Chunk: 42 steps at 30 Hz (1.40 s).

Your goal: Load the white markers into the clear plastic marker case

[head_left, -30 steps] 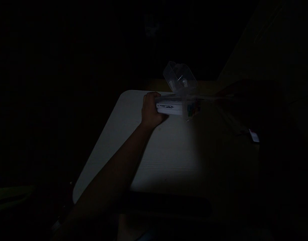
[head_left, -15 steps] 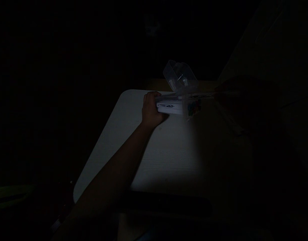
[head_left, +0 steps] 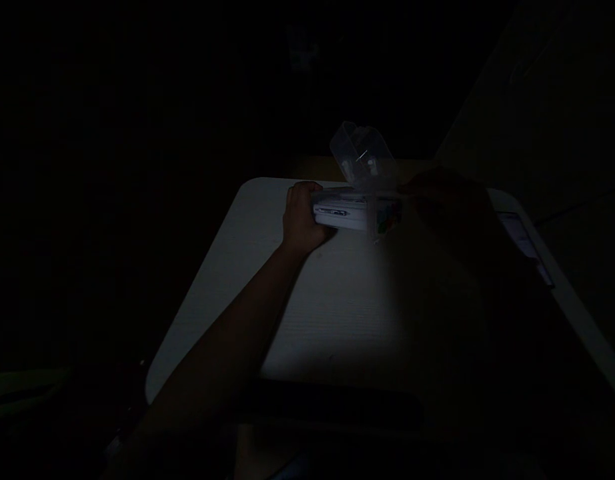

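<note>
A clear plastic case (head_left: pixel 371 217) lies on its side on the pale table, its flip lid (head_left: pixel 365 157) swung up. Inside are several white-bodied marker pens (head_left: pixel 332 212), with blue, green and red ends showing at the right. My left hand (head_left: pixel 300 217) is wrapped round the closed end of the case. At the open end, my right hand (head_left: pixel 437 187) sits in deep shadow, fingertips pinched at the upper edge of the mouth. The marker pen between them is almost wholly inside the case and barely visible.
The pale table (head_left: pixel 227 267) has rounded corners and is partly in shadow. A phone-like flat dark object (head_left: pixel 525 247) lies near its right edge. Something green (head_left: pixel 22 387) shows at lower left. Surroundings are very dark.
My right hand has moved left to the mouth of the case, and the marker pen that stuck out has slid in. The flat object at right has come into sight. My left hand stays put.
</note>
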{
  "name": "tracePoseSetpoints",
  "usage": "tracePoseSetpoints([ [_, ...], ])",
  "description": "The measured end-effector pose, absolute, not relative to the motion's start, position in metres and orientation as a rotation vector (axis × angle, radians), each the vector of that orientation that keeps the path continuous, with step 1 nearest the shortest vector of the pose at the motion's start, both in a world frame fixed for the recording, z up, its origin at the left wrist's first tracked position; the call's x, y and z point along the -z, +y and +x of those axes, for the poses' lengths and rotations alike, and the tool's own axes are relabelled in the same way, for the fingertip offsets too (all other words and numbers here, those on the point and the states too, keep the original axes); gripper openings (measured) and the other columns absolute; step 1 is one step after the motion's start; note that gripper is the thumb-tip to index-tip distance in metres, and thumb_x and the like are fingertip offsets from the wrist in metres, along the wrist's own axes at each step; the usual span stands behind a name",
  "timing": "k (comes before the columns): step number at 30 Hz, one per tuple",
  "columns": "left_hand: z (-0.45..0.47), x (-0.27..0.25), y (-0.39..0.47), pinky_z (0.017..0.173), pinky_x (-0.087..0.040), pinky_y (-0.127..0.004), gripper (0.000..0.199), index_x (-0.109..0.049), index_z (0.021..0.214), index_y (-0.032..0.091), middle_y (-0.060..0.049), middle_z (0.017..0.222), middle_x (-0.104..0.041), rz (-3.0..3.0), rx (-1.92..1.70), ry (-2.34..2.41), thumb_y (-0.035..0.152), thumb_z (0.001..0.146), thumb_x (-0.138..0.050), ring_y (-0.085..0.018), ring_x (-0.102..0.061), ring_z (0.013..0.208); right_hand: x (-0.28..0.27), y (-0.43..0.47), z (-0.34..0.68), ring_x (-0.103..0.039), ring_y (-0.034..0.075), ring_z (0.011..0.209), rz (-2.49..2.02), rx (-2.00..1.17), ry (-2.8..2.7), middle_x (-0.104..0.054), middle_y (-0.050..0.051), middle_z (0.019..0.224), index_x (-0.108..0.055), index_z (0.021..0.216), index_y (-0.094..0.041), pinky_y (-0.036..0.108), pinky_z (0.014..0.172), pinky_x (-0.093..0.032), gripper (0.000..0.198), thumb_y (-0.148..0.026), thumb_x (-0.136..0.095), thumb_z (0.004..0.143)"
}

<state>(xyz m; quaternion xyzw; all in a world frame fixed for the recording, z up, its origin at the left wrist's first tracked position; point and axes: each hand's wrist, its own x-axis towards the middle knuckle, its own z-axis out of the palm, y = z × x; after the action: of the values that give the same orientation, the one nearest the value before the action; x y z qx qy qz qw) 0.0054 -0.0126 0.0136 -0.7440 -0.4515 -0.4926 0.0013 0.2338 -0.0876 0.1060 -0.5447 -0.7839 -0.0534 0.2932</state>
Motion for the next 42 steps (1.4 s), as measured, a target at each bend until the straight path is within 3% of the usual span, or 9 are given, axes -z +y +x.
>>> tracePoseSetpoints([
  [7,0.006,-0.013,-0.012,0.079,-0.046,-0.043,0.063,-0.039,0.100,0.026,-0.005,0.101,-0.053,-2.334,1.546,-1.385,0.020,0.048,-0.073,-0.025,-0.052,0.096,-0.111,-0.089,0.226,-0.059,0.014,0.101,-1.532,0.052,-2.095,-0.062,0.007,0.109,-0.067,0.106,-0.015,0.030,0.093,-0.049,0.031,-0.007,-0.051,0.081],
  [20,0.005,-0.012,-0.011,0.083,-0.043,-0.045,0.056,-0.040,0.101,0.025,-0.006,0.105,-0.052,-2.359,1.562,-1.482,0.036,0.058,-0.074,-0.025,-0.050,0.100,-0.104,-0.088,0.222,-0.059,0.014,0.095,-1.566,0.214,-1.902,-0.064,0.010,0.102,-0.068,0.099,-0.013,0.029,0.085,-0.048,0.022,-0.018,-0.058,0.080],
  [26,0.005,-0.013,-0.012,0.088,-0.039,-0.047,0.053,-0.040,0.102,0.023,-0.008,0.107,-0.050,-2.433,1.610,-1.502,0.043,0.065,-0.072,-0.027,-0.046,0.104,-0.095,-0.087,0.224,-0.058,0.013,0.098,-1.490,0.271,-1.906,-0.061,0.010,0.108,-0.067,0.102,-0.014,0.028,0.086,-0.049,0.025,-0.020,-0.053,0.082],
  [30,0.004,-0.012,-0.011,0.085,-0.041,-0.045,0.054,-0.042,0.102,0.023,-0.008,0.106,-0.051,-2.408,1.599,-1.466,0.040,0.062,-0.074,-0.025,-0.047,0.101,-0.093,-0.087,0.224,-0.057,0.013,0.098,-1.466,0.214,-1.895,-0.060,0.011,0.109,-0.063,0.109,-0.014,0.027,0.086,-0.049,0.029,-0.021,-0.048,0.085],
  [36,0.005,-0.009,-0.008,0.080,-0.045,-0.040,0.061,-0.041,0.102,0.023,-0.006,0.102,-0.052,-2.336,1.572,-1.390,0.026,0.052,-0.076,-0.023,-0.049,0.096,-0.096,-0.088,0.216,-0.056,0.016,0.100,-1.557,0.209,-1.876,-0.061,0.010,0.106,-0.065,0.104,-0.013,0.031,0.090,-0.046,0.026,-0.015,-0.053,0.081],
  [42,0.005,-0.009,-0.009,0.081,-0.045,-0.040,0.062,-0.039,0.103,0.024,-0.005,0.103,-0.051,-2.331,1.592,-1.376,0.027,0.052,-0.075,-0.024,-0.050,0.096,-0.092,-0.090,0.217,-0.055,0.014,0.098,-1.537,0.284,-1.920,-0.059,0.009,0.111,-0.065,0.106,-0.017,0.031,0.090,-0.046,0.029,-0.019,-0.045,0.086],
])
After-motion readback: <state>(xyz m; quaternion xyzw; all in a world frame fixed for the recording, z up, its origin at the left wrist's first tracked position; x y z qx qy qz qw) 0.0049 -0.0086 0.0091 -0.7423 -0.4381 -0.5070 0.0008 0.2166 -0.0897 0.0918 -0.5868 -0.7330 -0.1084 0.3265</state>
